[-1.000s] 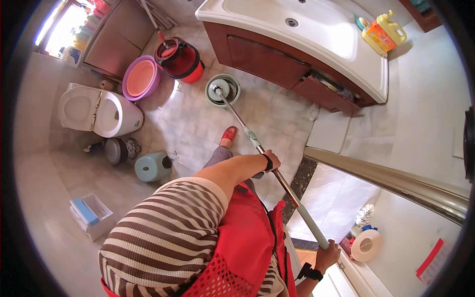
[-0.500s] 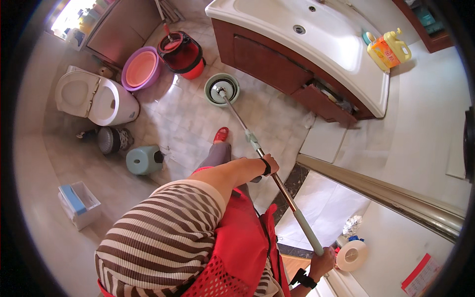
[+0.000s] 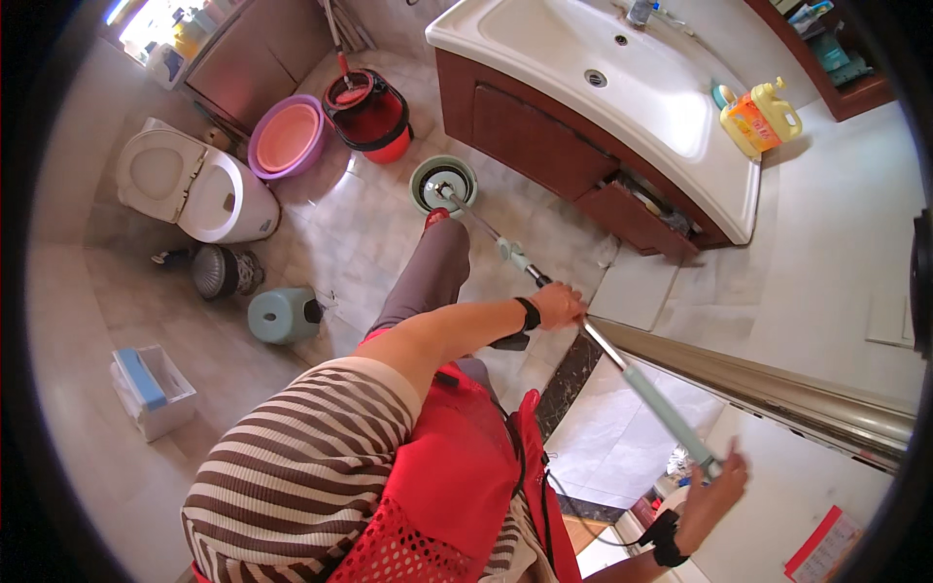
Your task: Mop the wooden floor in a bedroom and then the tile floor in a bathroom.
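From the head view, our left hand is closed over the middle of the mop, with the pole running beneath the fingers; we judge that this grip bears the weight and steers the shaft. Our right hand is open beside the top end of the handle, fingers spread and a little blurred; whether the palm touches the grip we cannot tell. The mop slants away, up and to the left of both hands, and its round head sits inside the pale green bucket, probably so that the rim keeps it from sliding off. A red slipper on our foot stands right by the near side of that bucket, perhaps to steady it, though contact is hard to make out. Beyond the left hand, farther up and left, a red and black bucket has another handle leaning out of it, next to a pink basin nested in a purple one, likely to save floor space. Left of the left hand stands a blue-green stool. Above the right hand, a yellow jug stands on the white sink surface, presumably for easy reach.
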